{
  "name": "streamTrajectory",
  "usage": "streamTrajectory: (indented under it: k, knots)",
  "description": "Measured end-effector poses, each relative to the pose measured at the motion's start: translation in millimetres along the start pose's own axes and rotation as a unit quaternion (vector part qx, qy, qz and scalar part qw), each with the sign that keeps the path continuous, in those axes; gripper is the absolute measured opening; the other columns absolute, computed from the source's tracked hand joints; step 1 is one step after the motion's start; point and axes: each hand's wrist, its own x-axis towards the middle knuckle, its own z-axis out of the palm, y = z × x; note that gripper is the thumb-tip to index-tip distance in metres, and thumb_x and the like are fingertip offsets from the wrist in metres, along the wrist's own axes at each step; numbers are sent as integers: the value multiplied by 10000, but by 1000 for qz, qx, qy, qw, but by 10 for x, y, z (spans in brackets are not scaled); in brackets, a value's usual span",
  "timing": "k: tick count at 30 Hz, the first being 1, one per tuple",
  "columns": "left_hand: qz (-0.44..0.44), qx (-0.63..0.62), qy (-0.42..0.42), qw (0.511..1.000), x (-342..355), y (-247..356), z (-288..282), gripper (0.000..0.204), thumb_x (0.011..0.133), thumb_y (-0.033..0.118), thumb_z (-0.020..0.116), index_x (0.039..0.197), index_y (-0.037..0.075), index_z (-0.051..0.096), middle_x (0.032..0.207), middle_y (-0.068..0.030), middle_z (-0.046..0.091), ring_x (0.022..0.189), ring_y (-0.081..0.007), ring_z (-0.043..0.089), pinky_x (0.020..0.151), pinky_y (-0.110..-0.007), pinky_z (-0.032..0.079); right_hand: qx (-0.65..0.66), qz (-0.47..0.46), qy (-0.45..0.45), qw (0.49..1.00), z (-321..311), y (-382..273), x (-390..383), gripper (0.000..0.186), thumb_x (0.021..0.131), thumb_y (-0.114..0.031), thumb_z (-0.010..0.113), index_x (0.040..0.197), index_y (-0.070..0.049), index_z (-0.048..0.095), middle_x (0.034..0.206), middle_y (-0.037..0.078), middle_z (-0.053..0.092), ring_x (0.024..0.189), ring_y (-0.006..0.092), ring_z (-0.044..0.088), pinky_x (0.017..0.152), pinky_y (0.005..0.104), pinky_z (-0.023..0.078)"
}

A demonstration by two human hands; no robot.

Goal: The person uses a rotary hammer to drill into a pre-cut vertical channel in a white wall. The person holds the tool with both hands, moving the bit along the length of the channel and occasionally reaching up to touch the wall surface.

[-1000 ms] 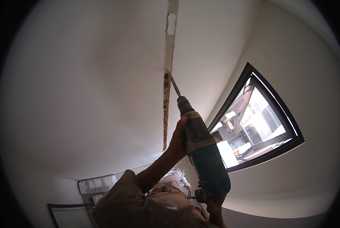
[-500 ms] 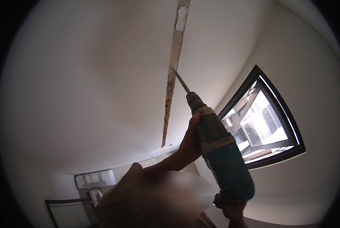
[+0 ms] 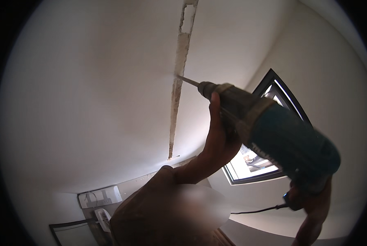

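pale grooved plaster (image 3: 93, 90), teal-and-black drill (image 3: 273, 127), slim bit (image 3: 189, 80)

A loose, dull-brown sleeve (image 3: 144, 201) ends in a soft edge at the person's bare left forearm (image 3: 196, 169). The left hand (image 3: 223, 139) and right hand (image 3: 314, 199) are likewise bare.

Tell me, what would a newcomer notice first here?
The eye likely falls first on the large teal-and-dark power tool slanting across the centre-right, held by the left fingers near its front and the right fingers at its rear. Its thin bit reaches a rough groove running down the pale surface. Partly hidden behind the tool, a bright, dark-framed window stands out.
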Motion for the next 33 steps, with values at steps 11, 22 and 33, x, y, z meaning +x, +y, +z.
streamTrajectory:
  k: [11, 22, 33]
  knots:
    - [75, -13, 0, 997, 174, -145, 77, 647, 875, 563, 515, 1253, 43, 441, 1207, -124, 514, 1186, -239, 472, 1034, -380, 380, -18, -91, -149, 984, -115, -585, 425, 727, 670, -29, 768, 1283, -55, 379, 930, 133, 622, 786, 220, 651, 643, 363, 566]
    - [23, 136, 115, 984, -500, -456, -516, 569, 876, 532, 542, 1203, 71, 476, 1106, -91, 572, 1059, -225, 569, 979, -394, 445, 282, 26, -166, 945, 495, 1125, -704, 579, 725, 75, 600, 1235, 50, 328, 957, 152, 611, 847, 187, 635, 709, 307, 523]
    - [5, 221, 122, 968, -779, -222, -780, 575, 870, 534, 553, 1207, 74, 475, 1100, -80, 574, 1046, -210, 575, 952, -387, 463, 277, 32, -171, 945, 1113, 1868, -1144, 708, 658, -6, 669, 1268, 53, 314, 1092, 180, 544, 994, 265, 576, 858, 348, 462]
